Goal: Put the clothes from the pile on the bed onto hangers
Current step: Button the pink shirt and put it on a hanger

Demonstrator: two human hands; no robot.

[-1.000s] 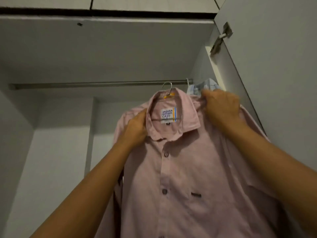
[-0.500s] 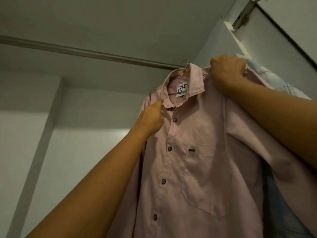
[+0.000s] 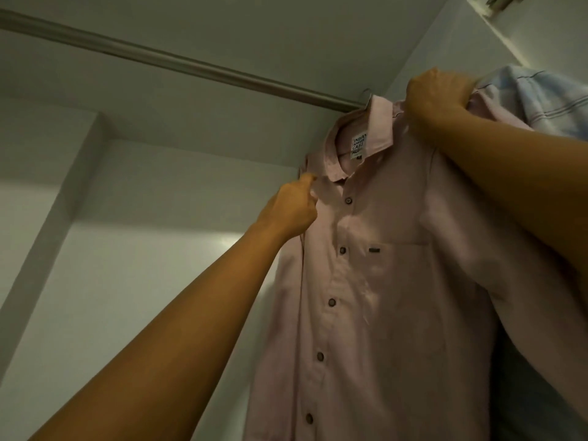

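Note:
A pale pink button-up shirt hangs inside a wardrobe from a metal rail, its collar with a white label turned toward me. The hanger is almost wholly hidden under the collar; only a bit of its hook shows at the rail. My left hand pinches the shirt's left shoulder just below the collar. My right hand grips the shirt's right shoulder up near the rail.
A light blue checked shirt hangs right behind the pink one, against the wardrobe's right wall. A door hinge sits at the top right. The wardrobe's white back wall and rail run off to the left.
The view has tilted up and closer to the rail. My left hand slid from the collar out to the shirt's left shoulder. My right hand keeps its hold on the right shoulder.

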